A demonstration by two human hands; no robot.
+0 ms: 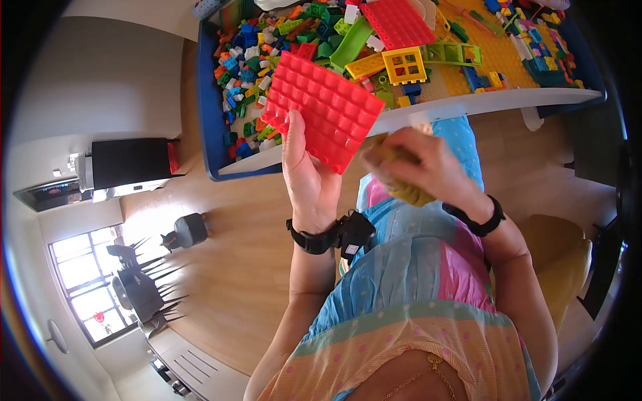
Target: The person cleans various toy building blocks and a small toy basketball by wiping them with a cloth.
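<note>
My left hand grips a red studded toy-brick plate by its lower left edge, thumb on the studded face. The plate is tilted and held up in front of the table's near edge. To its right, my right hand is closed around a crumpled mustard-yellow cloth, slightly blurred by motion. The cloth is close to the plate's right corner; whether they touch I cannot tell. Behind the plate lie a second red studded plate, a green slide piece and a yellow window frame piece.
A blue-rimmed play table with a pale front edge holds many loose toy bricks on its left. On the right is a yellow studded base with small built pieces. A yellow chair stands at my right side, and dark chairs stand farther left.
</note>
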